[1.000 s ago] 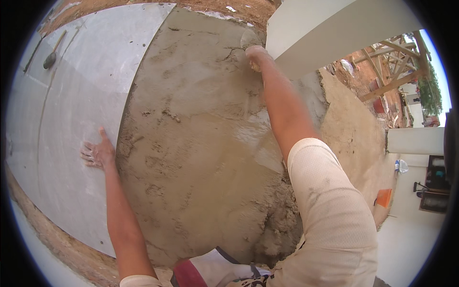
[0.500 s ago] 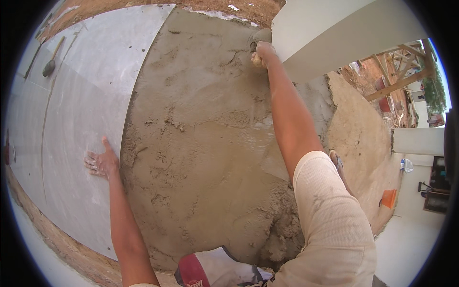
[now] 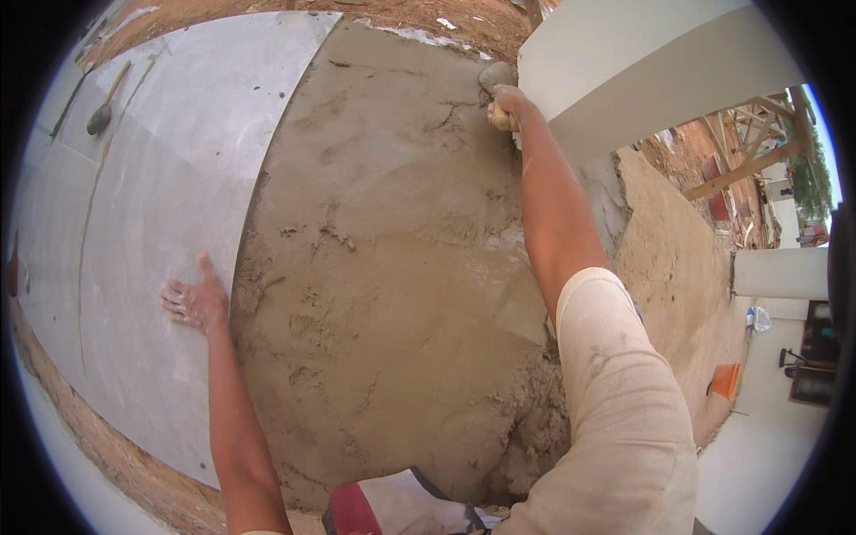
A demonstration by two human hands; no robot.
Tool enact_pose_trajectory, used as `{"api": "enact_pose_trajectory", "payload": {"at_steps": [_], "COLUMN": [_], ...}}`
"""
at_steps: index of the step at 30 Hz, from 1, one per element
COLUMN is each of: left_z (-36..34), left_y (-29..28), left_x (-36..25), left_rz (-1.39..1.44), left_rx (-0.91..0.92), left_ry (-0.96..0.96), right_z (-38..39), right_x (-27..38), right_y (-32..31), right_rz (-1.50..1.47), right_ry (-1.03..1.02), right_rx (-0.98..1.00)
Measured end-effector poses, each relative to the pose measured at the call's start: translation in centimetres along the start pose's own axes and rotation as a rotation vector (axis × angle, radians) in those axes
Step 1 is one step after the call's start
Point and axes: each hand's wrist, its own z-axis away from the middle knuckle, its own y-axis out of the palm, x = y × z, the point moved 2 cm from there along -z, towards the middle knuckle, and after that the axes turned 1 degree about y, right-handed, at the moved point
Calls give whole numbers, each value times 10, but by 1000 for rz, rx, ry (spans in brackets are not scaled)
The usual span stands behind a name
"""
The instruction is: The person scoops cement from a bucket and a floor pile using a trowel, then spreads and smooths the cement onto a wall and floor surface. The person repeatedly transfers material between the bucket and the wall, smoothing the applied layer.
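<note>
Fingers spread, my left hand [image 3: 196, 296] rests on a large grey tile [image 3: 192, 169], close to the edge that borders the wet mortar. Stretched far forward, my right hand [image 3: 512, 102] grips a trowel [image 3: 496, 78] by its light wooden handle. The trowel's grey, mortar-smeared blade lies over the far part of the mortar, beside the foot of a white pillar [image 3: 615, 62]. Part of the blade is covered by my hand. Between my arms spreads the wet mortar bed [image 3: 383, 259], mostly smooth, with rougher lumps near me.
A mallet [image 3: 100, 119] with a dark head and wooden handle lies on the tiles at the far left. To the right are a drier sandy floor [image 3: 664, 232], an orange container [image 3: 726, 381] and a white wall. Wooden framing [image 3: 749, 165] stands beyond the pillar.
The whole view has shifted slightly. My right hand stays by the pillar's foot with the trowel, whose blade shows a little more. My left hand remains flat on the tile.
</note>
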Motion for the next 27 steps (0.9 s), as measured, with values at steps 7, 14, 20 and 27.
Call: {"api": "enact_pose_trajectory", "payload": {"at_steps": [7, 14, 20, 27], "left_z": [1, 3, 16, 2], "left_y": [-15, -18, -12, -26], "left_x": [7, 2, -8, 16], "left_rz": [-7, -1, 67, 132], "left_rx": [17, 4, 27, 12], "left_ry": [-10, 16, 60, 81], "right_z": [52, 48, 40, 201], "right_x": [-13, -59, -98, -133], "right_y": [52, 21, -33, -8], "right_rz": [288, 789, 664, 248], "right_ry": [-40, -29, -68, 102], "right_rx": [105, 119, -13, 8]}}
